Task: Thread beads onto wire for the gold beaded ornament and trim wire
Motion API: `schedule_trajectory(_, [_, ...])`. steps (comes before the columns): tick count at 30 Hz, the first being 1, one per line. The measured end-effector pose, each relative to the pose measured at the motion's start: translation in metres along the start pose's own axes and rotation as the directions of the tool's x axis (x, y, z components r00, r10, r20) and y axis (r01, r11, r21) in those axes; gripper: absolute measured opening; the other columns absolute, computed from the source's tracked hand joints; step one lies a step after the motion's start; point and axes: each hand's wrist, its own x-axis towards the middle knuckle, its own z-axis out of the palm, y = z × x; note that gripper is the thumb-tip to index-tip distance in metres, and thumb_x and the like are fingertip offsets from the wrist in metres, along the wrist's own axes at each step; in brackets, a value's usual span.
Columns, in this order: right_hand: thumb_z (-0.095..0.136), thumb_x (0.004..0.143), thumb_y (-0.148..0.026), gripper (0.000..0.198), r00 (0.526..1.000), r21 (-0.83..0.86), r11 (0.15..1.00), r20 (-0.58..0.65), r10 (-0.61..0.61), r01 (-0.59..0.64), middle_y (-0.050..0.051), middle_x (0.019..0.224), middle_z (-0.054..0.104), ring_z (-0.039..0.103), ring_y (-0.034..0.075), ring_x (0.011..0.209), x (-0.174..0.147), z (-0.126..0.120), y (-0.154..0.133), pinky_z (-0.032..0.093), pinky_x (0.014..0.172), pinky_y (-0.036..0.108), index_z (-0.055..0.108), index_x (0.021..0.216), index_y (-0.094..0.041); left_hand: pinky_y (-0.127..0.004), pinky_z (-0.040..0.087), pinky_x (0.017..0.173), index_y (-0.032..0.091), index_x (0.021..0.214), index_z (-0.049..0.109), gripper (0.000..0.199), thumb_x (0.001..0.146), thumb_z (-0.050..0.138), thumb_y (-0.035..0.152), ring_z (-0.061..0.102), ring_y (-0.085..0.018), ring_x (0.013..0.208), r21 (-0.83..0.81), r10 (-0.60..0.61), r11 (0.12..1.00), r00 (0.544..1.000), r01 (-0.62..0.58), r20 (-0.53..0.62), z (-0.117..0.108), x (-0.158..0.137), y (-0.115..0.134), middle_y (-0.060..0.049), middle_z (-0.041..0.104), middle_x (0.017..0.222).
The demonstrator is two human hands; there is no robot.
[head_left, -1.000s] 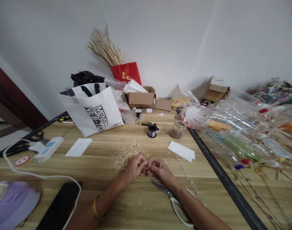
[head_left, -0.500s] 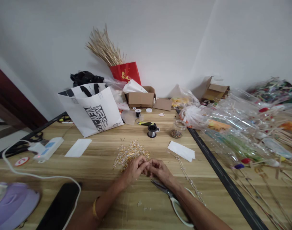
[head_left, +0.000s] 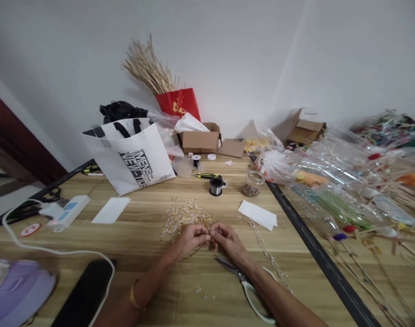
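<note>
Just in front of a heap of clear and gold beadwork (head_left: 185, 215), my left hand (head_left: 191, 238) and my right hand (head_left: 226, 238) meet fingertip to fingertip. Both are closed in a pinch, and what lies between the fingers is too small to make out. A bit of gold beading shows under the left hand. White-handled scissors (head_left: 250, 290) lie partly beneath my right forearm, blades pointing toward the hands. To the right stretches a beaded strand (head_left: 267, 247) with a ring at its far end. A few loose clear beads (head_left: 207, 297) rest nearer to me.
Beyond the heap stand a wire spool (head_left: 216, 186) and a glass jar of beads (head_left: 251, 184). White paper (head_left: 258, 214) lies at right. A power strip (head_left: 69, 213) with a white cable and a black case (head_left: 85, 293) occupy the left. Plastic bottles (head_left: 316, 204) crowd the right.
My left hand has shifted slightly left and its fingers have straightened a little. The right hand stays almost in place, fingertips still close to the left ones.
</note>
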Motion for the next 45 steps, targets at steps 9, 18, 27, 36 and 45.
schedule_trajectory(9, [0.062,0.074,-0.049,0.033,0.998,-0.041,0.998,0.019,-0.053,0.054,-0.007,0.049,0.045,0.041,0.007,0.041,0.001,-0.001,0.007,0.036,0.041,0.018,0.053,0.07,-0.017,-0.02,0.034,0.052,0.011,0.063,0.059,0.01,0.066,0.06,0.021,0.047,-0.01,0.054,0.136,0.017,0.991,0.995,-0.004,-0.094,0.005,-0.001,0.003,0.001,0.055,0.057])
schedule_trajectory(18, [0.064,0.069,-0.043,0.03,0.999,-0.048,0.998,-0.005,0.037,-0.037,-0.004,0.058,0.052,0.046,0.007,0.045,0.0,0.001,0.003,0.041,0.044,0.019,0.056,0.079,-0.016,-0.021,0.037,0.052,0.013,0.063,0.055,0.024,0.067,0.065,0.035,0.049,-0.01,0.052,0.035,0.019,0.999,0.994,-0.015,-0.105,0.003,-0.003,0.008,0.002,0.054,0.054])
schedule_trajectory(27, [0.064,0.072,-0.038,0.024,0.999,-0.164,0.986,-0.035,-0.017,0.011,-0.004,0.054,0.052,0.045,0.009,0.046,-0.001,-0.002,0.008,0.037,0.047,0.021,0.058,0.072,-0.015,-0.022,0.041,0.055,0.013,0.065,0.057,0.027,0.063,0.068,0.037,0.051,-0.01,0.053,-0.017,0.007,1.0,0.988,-0.01,-0.157,0.0,0.002,0.003,0.002,0.056,0.056])
schedule_trajectory(36, [0.062,0.073,-0.041,0.026,1.0,-0.161,0.987,-0.003,-0.005,0.005,-0.004,0.056,0.051,0.045,0.008,0.046,-0.002,0.0,0.007,0.039,0.046,0.02,0.055,0.069,-0.016,-0.022,0.041,0.056,0.012,0.07,0.061,0.029,0.063,0.069,0.039,0.051,-0.01,0.055,-0.049,0.009,0.999,0.991,-0.016,-0.137,-0.001,0.0,0.005,0.001,0.057,0.059])
schedule_trajectory(45, [0.057,0.077,-0.044,0.028,0.999,-0.19,0.981,-0.007,-0.037,0.035,-0.005,0.059,0.045,0.042,0.008,0.047,-0.002,-0.001,0.011,0.038,0.044,0.02,0.051,0.072,-0.017,-0.021,0.038,0.052,0.012,0.07,0.056,0.034,0.07,0.063,0.046,0.048,-0.009,0.052,-0.063,-0.017,0.998,1.0,0.017,0.0,-0.005,-0.002,0.006,0.003,0.052,0.055])
